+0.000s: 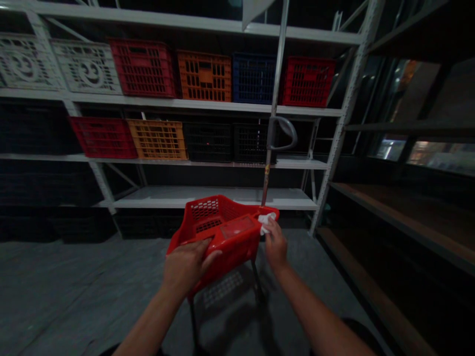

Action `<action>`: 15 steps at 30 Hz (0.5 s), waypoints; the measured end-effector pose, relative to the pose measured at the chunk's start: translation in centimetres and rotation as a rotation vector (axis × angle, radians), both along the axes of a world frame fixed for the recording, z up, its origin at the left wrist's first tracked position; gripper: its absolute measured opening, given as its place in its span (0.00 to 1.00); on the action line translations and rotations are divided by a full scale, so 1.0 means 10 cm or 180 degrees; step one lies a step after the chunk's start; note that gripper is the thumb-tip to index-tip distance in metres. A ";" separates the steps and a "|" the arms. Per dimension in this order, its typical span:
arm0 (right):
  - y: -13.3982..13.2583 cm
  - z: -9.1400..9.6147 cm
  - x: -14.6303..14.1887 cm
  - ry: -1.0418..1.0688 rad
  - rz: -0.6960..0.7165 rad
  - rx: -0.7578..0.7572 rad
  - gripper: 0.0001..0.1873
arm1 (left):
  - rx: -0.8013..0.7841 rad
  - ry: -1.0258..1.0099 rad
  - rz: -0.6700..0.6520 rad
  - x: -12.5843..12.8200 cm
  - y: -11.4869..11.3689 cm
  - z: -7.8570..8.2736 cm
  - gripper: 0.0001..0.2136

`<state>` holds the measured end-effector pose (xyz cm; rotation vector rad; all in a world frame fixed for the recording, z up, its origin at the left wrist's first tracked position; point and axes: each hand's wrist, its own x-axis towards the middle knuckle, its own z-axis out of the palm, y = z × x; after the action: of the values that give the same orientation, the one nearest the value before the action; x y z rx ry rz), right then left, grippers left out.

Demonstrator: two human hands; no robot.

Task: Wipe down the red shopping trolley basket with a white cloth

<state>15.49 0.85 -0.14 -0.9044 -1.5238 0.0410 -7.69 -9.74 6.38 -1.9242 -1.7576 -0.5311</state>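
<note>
The red cart stood on the floor straight ahead of the person, between both hands, its near edge slanting from lower left to upper right. The left hand was clasped over that edge's left end, thumb on the near side; the right hand, farther forward, pinched a white cloth against the right end. Beyond rose a metal pole and shelving stacked with crates.
</note>
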 end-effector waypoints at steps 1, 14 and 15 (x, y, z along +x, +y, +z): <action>-0.06 -0.09 -0.13 0.0040 0.0021 0.0092 0.15 | 0.0004 0.0012 0.0012 -0.01 0.00 0.00 0.24; 0.07 -0.02 -0.02 0.0701 -0.0034 -0.0130 0.12 | 0.0124 0.0128 -0.0082 -0.15 -0.01 -0.03 0.23; -0.01 0.00 -0.10 0.0523 0.0024 -0.0092 0.12 | 0.0144 0.0127 -0.0109 -0.16 -0.01 -0.03 0.23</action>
<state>14.47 0.75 -0.16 -0.8962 -1.3769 0.1398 -9.25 -9.84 6.05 -1.9236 -1.6767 -0.5365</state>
